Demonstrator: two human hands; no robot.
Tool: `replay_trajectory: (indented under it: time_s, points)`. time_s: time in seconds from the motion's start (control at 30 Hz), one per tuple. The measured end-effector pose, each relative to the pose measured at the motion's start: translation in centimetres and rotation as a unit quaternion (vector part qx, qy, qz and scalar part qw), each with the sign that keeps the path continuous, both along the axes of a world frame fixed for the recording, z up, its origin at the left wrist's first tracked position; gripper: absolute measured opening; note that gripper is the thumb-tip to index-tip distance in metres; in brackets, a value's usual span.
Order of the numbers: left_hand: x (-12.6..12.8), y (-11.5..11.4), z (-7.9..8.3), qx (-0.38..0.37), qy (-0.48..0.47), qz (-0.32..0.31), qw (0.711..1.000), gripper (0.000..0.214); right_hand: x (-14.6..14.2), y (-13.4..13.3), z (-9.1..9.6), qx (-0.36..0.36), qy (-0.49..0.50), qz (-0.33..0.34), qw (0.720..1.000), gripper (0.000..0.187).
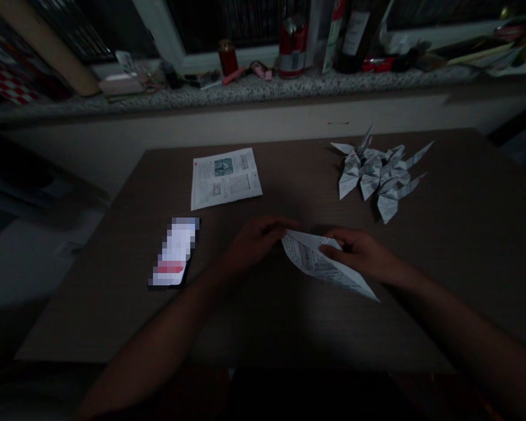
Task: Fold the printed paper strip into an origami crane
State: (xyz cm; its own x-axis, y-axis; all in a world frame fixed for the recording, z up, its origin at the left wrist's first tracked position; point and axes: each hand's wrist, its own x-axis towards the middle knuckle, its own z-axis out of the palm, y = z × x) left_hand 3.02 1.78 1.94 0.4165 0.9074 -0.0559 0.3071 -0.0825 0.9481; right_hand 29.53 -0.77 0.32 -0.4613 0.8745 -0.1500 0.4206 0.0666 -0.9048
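A folded sheet of printed paper [315,260] is held between my two hands, above the dark table and tilted down to the right. My left hand [263,237] pinches its upper left corner between thumb and fingers. On the upper right edge, my right hand [355,251] grips the paper, thumb on the near face and fingers behind. Beyond my right hand stands a cluster of several folded paper cranes [379,172] made from similar printed paper. A flat printed sheet [225,178] lies at the back left of the table.
A smartphone [175,251] with a lit screen lies on the table [127,234] left of my hands. Behind the table runs a speckled stone sill [245,88] crowded with a red can [293,49], a dark bottle [355,35], a small jar [228,57] and odds and ends.
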Motion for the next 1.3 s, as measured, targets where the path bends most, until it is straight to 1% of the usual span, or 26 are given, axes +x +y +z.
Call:
replay_trajectory:
  time_s: [0.1,0.17,0.3,0.43,0.6,0.8,0.9,1.03,1.13,1.3]
  points:
    - [0.1,-0.2,0.0,0.050,0.054,-0.016,0.997,0.024,0.0,0.0,0.1,0.025,-0.028,0.011,0.999,0.029]
    - [0.4,-0.5,0.1,0.070,0.082,-0.033,0.994,0.021,-0.1,-0.1,0.3,0.052,-0.052,0.021,0.997,0.027]
    - [0.9,-1.0,0.2,0.063,0.102,-0.062,0.991,0.020,-0.3,-0.4,0.5,0.105,-0.080,0.044,0.990,0.023]
    - [1.1,-1.0,0.1,0.062,0.105,-0.080,0.989,0.015,-0.4,-0.5,0.3,0.123,-0.091,0.057,0.987,0.023]
    - [1.4,-1.1,-0.2,0.071,0.107,-0.078,0.989,0.015,-0.5,-0.5,0.0,0.120,-0.064,0.057,0.989,0.032]
    - [1.8,-1.5,-0.1,0.063,0.114,-0.109,0.986,0.015,-0.8,-0.7,0.2,0.125,-0.062,0.063,0.988,0.028]
    - [1.8,-1.5,-0.1,0.051,0.103,-0.119,0.986,0.016,-0.7,-0.8,0.5,0.132,-0.062,0.071,0.987,0.028]
    - [1.2,-0.8,0.0,-0.003,0.077,-0.125,0.989,0.016,-0.1,-0.6,0.9,0.130,-0.066,0.075,0.986,0.033]
    - [0.3,0.0,0.2,-0.026,0.083,-0.118,0.989,0.017,0.3,-0.2,1.2,0.103,-0.055,0.066,0.991,0.035]
    - [-0.9,0.8,0.5,-0.029,0.082,-0.132,0.987,0.021,0.6,0.2,1.2,0.072,-0.046,0.054,0.995,0.038]
